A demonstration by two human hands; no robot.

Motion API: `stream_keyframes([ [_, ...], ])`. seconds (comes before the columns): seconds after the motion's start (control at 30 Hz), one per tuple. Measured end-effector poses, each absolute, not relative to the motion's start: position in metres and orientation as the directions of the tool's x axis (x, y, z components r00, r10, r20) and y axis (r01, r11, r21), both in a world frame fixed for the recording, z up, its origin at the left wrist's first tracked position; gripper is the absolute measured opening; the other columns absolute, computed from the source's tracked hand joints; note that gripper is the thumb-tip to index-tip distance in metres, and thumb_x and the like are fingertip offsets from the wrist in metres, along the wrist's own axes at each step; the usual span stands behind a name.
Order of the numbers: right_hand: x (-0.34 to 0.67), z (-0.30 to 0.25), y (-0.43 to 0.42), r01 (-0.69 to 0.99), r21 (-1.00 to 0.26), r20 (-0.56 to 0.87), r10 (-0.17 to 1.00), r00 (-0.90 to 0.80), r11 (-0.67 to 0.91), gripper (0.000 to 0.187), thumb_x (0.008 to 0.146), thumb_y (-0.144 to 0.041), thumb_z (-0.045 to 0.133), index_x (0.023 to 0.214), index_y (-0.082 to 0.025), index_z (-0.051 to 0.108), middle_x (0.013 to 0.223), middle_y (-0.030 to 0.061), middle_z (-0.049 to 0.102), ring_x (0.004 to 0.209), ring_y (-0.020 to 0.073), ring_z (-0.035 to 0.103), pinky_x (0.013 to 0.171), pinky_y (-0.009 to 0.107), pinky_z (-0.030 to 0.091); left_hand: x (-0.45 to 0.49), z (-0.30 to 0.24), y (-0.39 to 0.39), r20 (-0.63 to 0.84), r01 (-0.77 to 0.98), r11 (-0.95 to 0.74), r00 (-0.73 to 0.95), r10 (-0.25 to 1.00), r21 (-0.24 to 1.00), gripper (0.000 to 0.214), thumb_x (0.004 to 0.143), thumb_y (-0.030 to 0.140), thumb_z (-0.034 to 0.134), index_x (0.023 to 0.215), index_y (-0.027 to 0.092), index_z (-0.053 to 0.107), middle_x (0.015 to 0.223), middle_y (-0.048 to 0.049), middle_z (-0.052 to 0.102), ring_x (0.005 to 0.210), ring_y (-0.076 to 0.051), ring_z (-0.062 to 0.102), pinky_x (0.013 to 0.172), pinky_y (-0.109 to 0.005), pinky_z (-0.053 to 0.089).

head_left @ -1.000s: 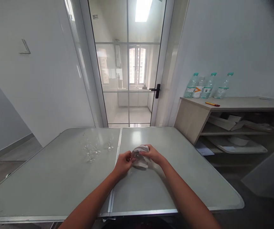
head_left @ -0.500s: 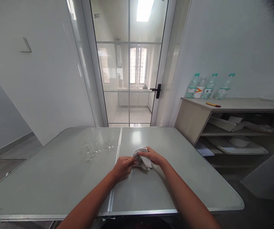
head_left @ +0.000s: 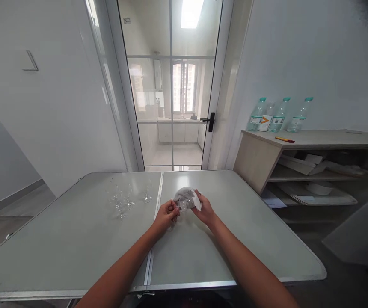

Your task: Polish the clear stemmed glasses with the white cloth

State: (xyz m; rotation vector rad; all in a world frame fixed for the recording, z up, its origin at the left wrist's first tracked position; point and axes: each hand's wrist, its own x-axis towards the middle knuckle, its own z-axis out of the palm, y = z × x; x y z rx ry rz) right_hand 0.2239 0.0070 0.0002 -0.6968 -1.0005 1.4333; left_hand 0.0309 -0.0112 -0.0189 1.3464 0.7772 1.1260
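Observation:
Between my hands, above the table (head_left: pixel 84 248), is a clear stemmed glass (head_left: pixel 184 205) lying on its side. My left hand (head_left: pixel 167 214) pinches it at the stem end, to the left. A white cloth (head_left: pixel 184 193) lies over the far side and the bowl of the glass. My right hand (head_left: pixel 205 208) is closed round the cloth at the bowl end; some of its fingers are hidden behind cloth and glass. Left of the table's metal seam stand several clear stemmed glasses, one of them a little apart from the others (head_left: pixel 147 196).
A wooden shelf unit (head_left: pixel 257 160) stands against the right side of the table, with plastic bottles (head_left: pixel 278 119) and a yellow and red pen-like object (head_left: pixel 284 139) on top. Beyond the table's far edge is a glass door (head_left: pixel 153 141) with a black handle (head_left: pixel 212 122).
My right hand has turned and swung the cloth to the far side, so the clear glass now shows. My left hand has shifted slightly up, still at the stem end.

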Motion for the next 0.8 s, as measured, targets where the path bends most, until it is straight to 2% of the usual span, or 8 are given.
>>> stream_keyframes([
  [0.2,0.222,-0.006,0.01,-0.569,-0.822,0.143,0.973,-0.182,0.014,0.04,0.082,-0.059,0.072,0.097,-0.023,0.072,0.086,0.001,0.073,0.079,0.0167,0.065,0.074,0.027,0.055,0.036,-0.016,-0.016,0.06,-0.431,0.09,0.324,0.944,0.898,0.043,0.074,0.046,0.083,0.077,0.018,0.051,0.07,0.002,0.06,0.049,-0.005,0.044,0.055,-0.022,0.04],
  [0.3,0.214,-0.012,0.009,-0.323,-0.932,0.222,0.965,-0.143,0.166,0.049,0.091,-0.061,0.06,0.117,-0.021,0.07,0.102,0.0067,0.075,0.095,0.0232,0.067,0.084,0.034,0.056,0.034,-0.015,-0.017,0.031,-0.483,0.12,0.293,0.956,0.867,0.042,0.077,0.047,0.081,0.08,0.018,0.051,0.073,0.0024,0.058,0.05,-0.004,0.042,0.055,-0.022,0.04],
  [0.37,0.211,-0.013,0.007,-0.093,-0.931,0.363,0.924,-0.123,0.353,0.052,0.097,-0.056,0.052,0.136,-0.022,0.061,0.128,0.0098,0.069,0.12,0.0271,0.061,0.102,0.04,0.05,0.033,-0.015,-0.016,0.038,-0.439,0.093,0.28,0.959,0.893,0.042,0.08,0.051,0.076,0.081,0.019,0.05,0.074,0.0025,0.056,0.05,-0.004,0.041,0.054,-0.022,0.04],
  [0.5,0.217,-0.004,0.002,0.316,-0.608,0.626,0.685,-0.372,0.728,0.054,0.102,-0.032,0.044,0.156,-0.025,0.04,0.164,0.0079,0.035,0.155,0.0262,0.023,0.124,0.048,0.024,0.033,-0.017,-0.015,0.091,-0.3,-0.014,0.244,0.965,0.954,0.041,0.085,0.054,0.068,0.078,0.019,0.047,0.071,0.0038,0.053,0.047,-0.004,0.038,0.051,-0.022,0.036],
  [0.57,0.222,0.003,0.0,0.41,-0.395,0.612,0.569,-0.55,0.822,0.058,0.098,-0.02,0.044,0.156,-0.024,0.041,0.164,0.0079,0.034,0.156,0.0266,0.02,0.124,0.05,0.022,0.033,-0.019,-0.014,0.114,-0.258,-0.056,0.219,0.969,0.965,0.04,0.082,0.051,0.071,0.075,0.019,0.047,0.067,0.005,0.052,0.045,-0.005,0.039,0.048,-0.022,0.034],
  [0.63,0.224,0.008,-0.002,0.449,-0.255,0.565,0.509,-0.649,0.857,0.059,0.093,-0.017,0.05,0.151,-0.023,0.047,0.158,0.0099,0.045,0.152,0.0293,0.029,0.12,0.05,0.028,0.032,-0.021,-0.015,0.148,-0.198,-0.108,0.201,0.968,0.974,0.039,0.078,0.046,0.075,0.071,0.019,0.048,0.062,0.0056,0.051,0.045,-0.006,0.041,0.047,-0.021,0.031],
  [0.7,0.224,0.01,-0.003,0.498,-0.225,0.555,0.53,-0.64,0.837,0.049,0.091,-0.022,0.056,0.14,-0.022,0.059,0.143,0.0123,0.059,0.139,0.0317,0.044,0.111,0.049,0.037,0.031,-0.021,-0.017,0.206,-0.105,-0.188,0.197,0.959,0.977,0.035,0.077,0.04,0.076,0.069,0.018,0.049,0.061,0.0054,0.051,0.049,-0.007,0.043,0.049,-0.021,0.031],
  [0.8,0.222,0.009,-0.003,0.565,-0.344,0.559,0.647,-0.518,0.75,0.023,0.094,-0.032,0.057,0.108,-0.022,0.073,0.107,0.0108,0.073,0.103,0.0266,0.061,0.09,0.04,0.045,0.03,-0.02,-0.023,0.336,0.154,-0.378,0.241,0.91,0.913,0.024,0.081,0.032,0.069,0.071,0.018,0.053,0.062,0.005,0.051,0.054,-0.008,0.042,0.054,-0.022,0.031],
])
